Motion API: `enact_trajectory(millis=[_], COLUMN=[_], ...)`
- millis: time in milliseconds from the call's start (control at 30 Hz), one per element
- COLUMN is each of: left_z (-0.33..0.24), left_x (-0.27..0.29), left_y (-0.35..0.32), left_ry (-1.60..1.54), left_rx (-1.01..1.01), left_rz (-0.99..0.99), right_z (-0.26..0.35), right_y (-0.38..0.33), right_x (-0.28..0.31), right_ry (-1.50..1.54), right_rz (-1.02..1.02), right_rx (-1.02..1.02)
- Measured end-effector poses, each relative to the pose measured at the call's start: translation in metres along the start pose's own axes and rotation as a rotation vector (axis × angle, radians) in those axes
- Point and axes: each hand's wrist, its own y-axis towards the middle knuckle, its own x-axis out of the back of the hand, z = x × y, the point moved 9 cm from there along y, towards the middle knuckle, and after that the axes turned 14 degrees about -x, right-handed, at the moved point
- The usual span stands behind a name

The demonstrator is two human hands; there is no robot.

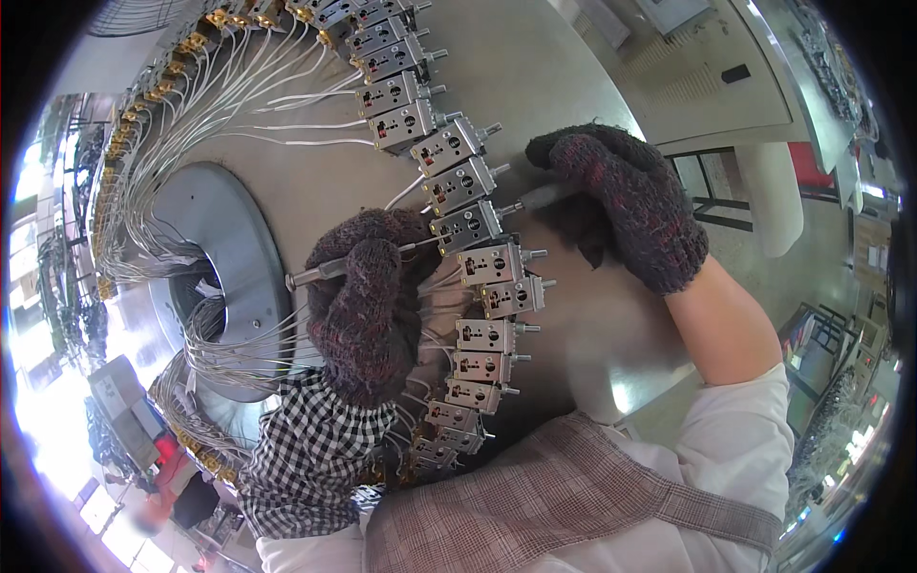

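Note:
My left hand (pixel 368 301), in a dark knitted glove, is closed round a slim metal screwdriver (pixel 320 273). The thin tip of that tool meets the left side of a boxy metal thermostat (pixel 465 227). On the right, my gloved right hand (pixel 626 196) grips a grey cylindrical handle (pixel 549 196) between thumb and fingers. Its end lies at the short shaft on the thermostat's right side; whether it sits over the shaft I cannot tell. More thermostats (pixel 492 264) of the same kind stand in a curved row above and below, shafts pointing right.
Thin pale tubes (pixel 258 124) run from the thermostats to brass fittings (pixel 124 134) along a curved rim. A grey round hub (pixel 253 239) stands left on the metal surface (pixel 564 325). Cabinet (pixel 707 86) at upper right; a person (pixel 158 506) at lower left.

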Motion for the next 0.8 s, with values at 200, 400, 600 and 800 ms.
enact_trajectory(millis=[200, 400, 600, 800], left_z=[0.003, 0.000, 0.006, 0.005], left_x=[0.003, 0.002, 0.006, 0.003], left_y=[0.000, 0.000, 0.000, 0.000], left_ry=[-0.018, -0.008, 0.006, 0.034], left_rx=[0.032, 0.015, 0.038, 0.014], left_rz=[-0.010, 0.015, 0.021, 0.063], right_z=[0.003, -0.003, 0.007, 0.001], right_y=[0.005, 0.006, 0.003, 0.007], right_x=[-0.002, 0.001, -0.005, 0.001], right_ry=[0.103, -0.061, 0.052, -0.013], right_rz=[0.141, 0.171, 0.195, 0.031], right_rx=[0.218, 0.042, 0.229, 0.082])
